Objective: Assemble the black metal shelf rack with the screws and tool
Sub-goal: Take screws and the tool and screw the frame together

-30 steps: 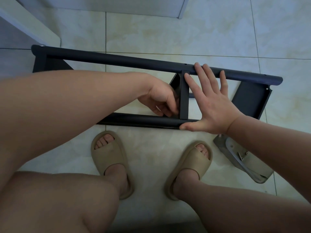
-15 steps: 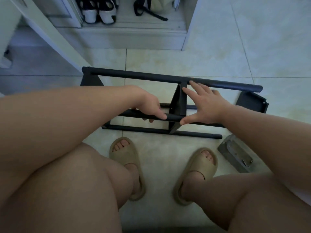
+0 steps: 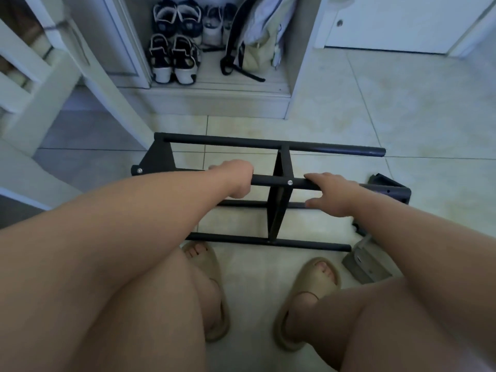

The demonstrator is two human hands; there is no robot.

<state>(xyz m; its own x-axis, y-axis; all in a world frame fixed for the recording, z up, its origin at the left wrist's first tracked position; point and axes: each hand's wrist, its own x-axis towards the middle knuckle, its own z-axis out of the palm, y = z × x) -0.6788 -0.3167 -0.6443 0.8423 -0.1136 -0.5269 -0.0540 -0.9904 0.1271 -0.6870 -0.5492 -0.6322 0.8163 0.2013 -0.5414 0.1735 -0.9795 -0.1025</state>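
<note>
On the tiled floor (image 3: 402,103), just beyond the person's slippered feet, the black rack (image 3: 322,149) stands as an open frame. A second ago the hands worked at its centre divider (image 3: 279,210). Now they sit apart on the upper near tube (image 3: 265,181), one on each side of it. The left hand (image 3: 236,181) is wrapped round the tube, fingers curled under. The right hand (image 3: 332,191) holds it more loosely, fingers (image 3: 322,178) laid over the top and thumb beneath.
</note>
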